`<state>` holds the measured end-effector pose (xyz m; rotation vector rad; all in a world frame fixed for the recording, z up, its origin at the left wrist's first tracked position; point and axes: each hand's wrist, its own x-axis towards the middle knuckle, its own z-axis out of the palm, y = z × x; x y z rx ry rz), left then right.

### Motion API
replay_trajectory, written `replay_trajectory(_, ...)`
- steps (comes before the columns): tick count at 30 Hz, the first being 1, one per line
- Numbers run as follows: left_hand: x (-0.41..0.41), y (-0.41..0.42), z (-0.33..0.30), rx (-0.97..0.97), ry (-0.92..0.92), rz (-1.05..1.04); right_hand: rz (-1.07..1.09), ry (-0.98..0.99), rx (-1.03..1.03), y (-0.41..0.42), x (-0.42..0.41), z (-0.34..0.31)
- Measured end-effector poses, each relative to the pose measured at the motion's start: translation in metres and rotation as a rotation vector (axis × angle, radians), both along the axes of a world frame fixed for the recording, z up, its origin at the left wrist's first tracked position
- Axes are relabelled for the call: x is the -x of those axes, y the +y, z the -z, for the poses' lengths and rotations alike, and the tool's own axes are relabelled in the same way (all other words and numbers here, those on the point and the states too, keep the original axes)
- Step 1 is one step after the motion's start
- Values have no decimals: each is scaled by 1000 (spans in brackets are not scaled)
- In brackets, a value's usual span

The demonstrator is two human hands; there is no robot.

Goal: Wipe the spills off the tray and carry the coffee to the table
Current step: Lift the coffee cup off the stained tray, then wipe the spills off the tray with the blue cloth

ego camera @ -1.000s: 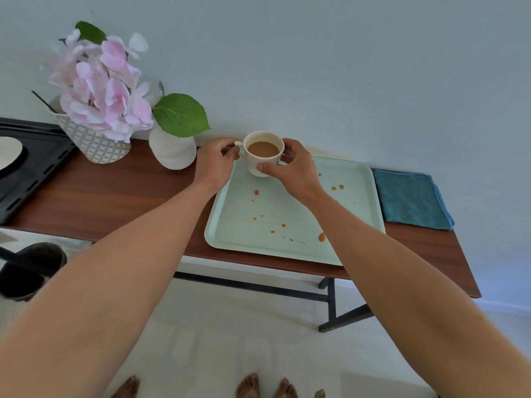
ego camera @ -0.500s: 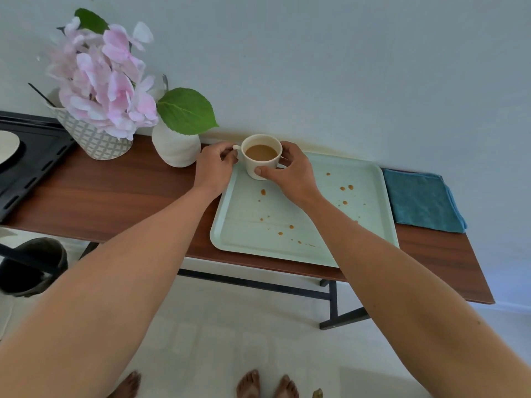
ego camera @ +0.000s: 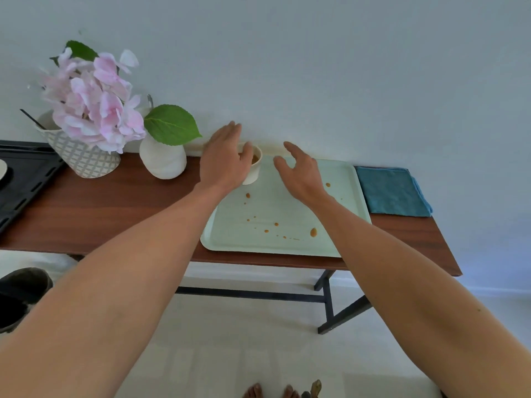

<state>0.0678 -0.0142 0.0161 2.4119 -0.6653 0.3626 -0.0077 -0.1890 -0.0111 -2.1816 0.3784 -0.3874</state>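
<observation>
A pale green tray lies on a narrow wooden table, speckled with brown coffee drops. A white cup of coffee stands at the tray's far left corner. My left hand hovers just left of and partly over the cup, fingers spread, hiding its left side. My right hand floats over the tray a little right of the cup, fingers apart and holding nothing. A folded teal cloth lies on the table right of the tray.
A white vase with a green leaf stands just left of the cup. A patterned pot of pink flowers sits further left, beside a black tray. The wall runs right behind the table. A dark bin is on the floor.
Both hands have let go of the cup and lifted off it with fingers spread. The cup stands on the tray's far left corner.
</observation>
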Motion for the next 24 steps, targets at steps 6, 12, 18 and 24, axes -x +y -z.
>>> replay_trajectory(6, 19, -56, -8, -157, -72, 149, 124, -43, 100, -51, 36, -10)
replay_trajectory(12, 52, -123, 2, -175, -68, 267, 252, -21, 157, -115, 76, -4)
replay_trajectory(18, 77, -188, 17, -192, 32, 321, 315, 19, 161, -181, 104, 6)
replay_trajectory(24, 86, -241, 37, -267, 118, 299, 295, 100, 184, -245, 115, 21)
